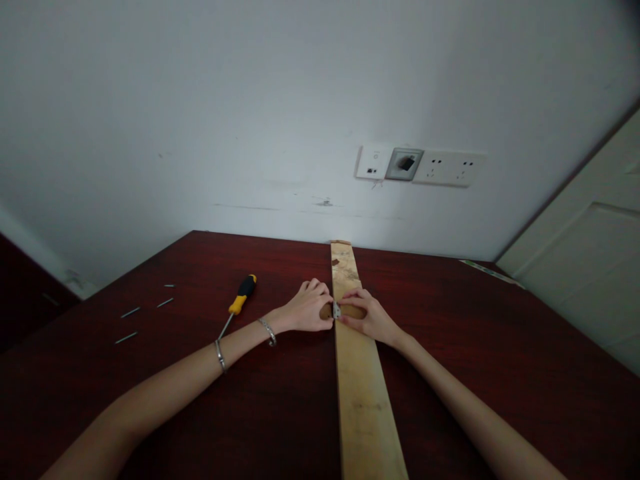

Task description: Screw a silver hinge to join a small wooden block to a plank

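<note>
A long pale wooden plank lies on the dark red tabletop, running from the near edge toward the wall. At the plank's left edge sits a small light metal piece with holes, like a hinge or bracket. My right hand rests over the plank, thumb and fingers pinching at this metal piece. From the left, my left hand is closed beside the plank's edge, fingertips near the metal. A small brown patch shows between its fingers; what exactly they hold is partly hidden.
A yellow and black screwdriver lies left of my left hand, its shaft passing behind my forearm. Several screws are scattered at the far left. Behind the table rises a white wall with sockets. A flat strip lies at the back right.
</note>
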Demonstrator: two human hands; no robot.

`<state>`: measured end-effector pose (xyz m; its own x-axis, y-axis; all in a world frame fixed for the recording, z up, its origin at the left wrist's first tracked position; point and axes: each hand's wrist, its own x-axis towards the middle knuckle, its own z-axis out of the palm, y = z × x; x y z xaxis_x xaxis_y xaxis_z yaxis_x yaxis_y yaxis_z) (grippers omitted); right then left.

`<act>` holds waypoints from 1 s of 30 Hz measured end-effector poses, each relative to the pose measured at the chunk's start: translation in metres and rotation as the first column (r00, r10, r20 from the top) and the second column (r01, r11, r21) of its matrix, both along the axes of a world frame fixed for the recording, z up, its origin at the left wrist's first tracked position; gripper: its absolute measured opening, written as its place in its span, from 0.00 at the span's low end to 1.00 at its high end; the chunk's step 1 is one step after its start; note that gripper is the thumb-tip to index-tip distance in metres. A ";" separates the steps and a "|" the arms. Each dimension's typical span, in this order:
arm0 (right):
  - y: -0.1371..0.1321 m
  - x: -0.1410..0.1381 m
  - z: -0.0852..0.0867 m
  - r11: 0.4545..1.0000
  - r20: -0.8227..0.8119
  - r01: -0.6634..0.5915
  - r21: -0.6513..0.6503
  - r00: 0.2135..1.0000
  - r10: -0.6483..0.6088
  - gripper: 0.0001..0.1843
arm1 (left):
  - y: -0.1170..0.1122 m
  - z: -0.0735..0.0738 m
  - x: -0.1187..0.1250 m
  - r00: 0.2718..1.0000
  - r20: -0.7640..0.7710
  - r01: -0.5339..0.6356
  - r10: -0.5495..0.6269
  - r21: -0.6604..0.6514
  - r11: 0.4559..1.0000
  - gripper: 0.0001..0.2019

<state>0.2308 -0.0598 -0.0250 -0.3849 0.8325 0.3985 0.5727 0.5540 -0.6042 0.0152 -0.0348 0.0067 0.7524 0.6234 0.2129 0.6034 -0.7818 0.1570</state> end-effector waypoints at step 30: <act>0.002 0.001 0.001 1.000 0.016 -0.019 -0.016 1.000 0.019 0.16 | 0.012 -0.001 -0.007 0.996 -0.088 0.014 -0.028 -0.156 0.988 0.32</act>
<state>0.2318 -0.0580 -0.0235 -0.4070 0.8311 0.3789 0.5717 0.5553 -0.6040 0.0077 -0.0229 0.0054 0.7770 0.6278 0.0459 0.6046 -0.7646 0.2231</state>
